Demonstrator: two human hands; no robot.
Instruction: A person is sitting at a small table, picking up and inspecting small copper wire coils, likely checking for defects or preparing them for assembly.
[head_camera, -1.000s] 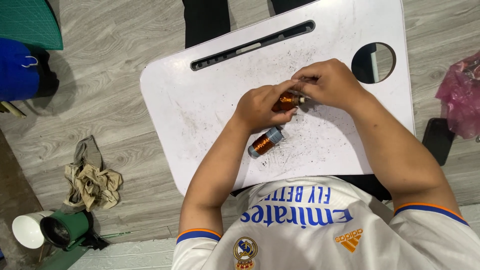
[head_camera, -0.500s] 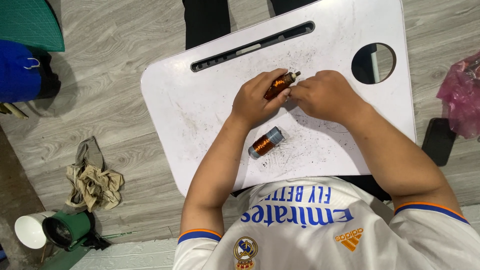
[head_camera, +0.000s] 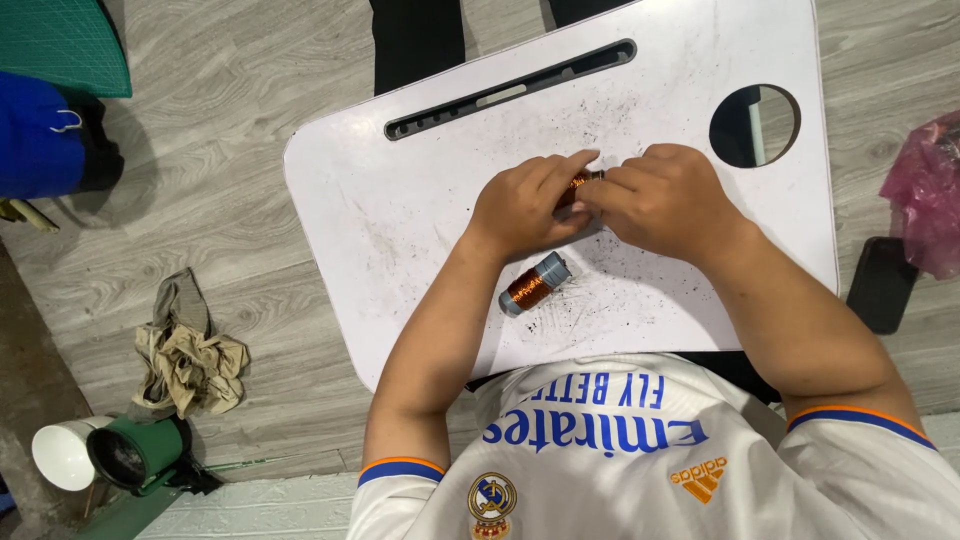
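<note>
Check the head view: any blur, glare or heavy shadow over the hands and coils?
Head view: evenly lit, sharp, no glare on the white tray; soft shadows only. Left hand and right hand hide most of the held coil; the spare coil is crisp.

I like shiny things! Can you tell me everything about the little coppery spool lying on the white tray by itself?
The spool is a small cylinder wound with shiny copper-coloured wire, with grey ends that look like plastic. It lies on its side, tilted diagonally, on the white lap tray, near the edge closest to the person. Dark specks dot the tray around it. Neither hand touches it; it sits just below the left hand.
</note>
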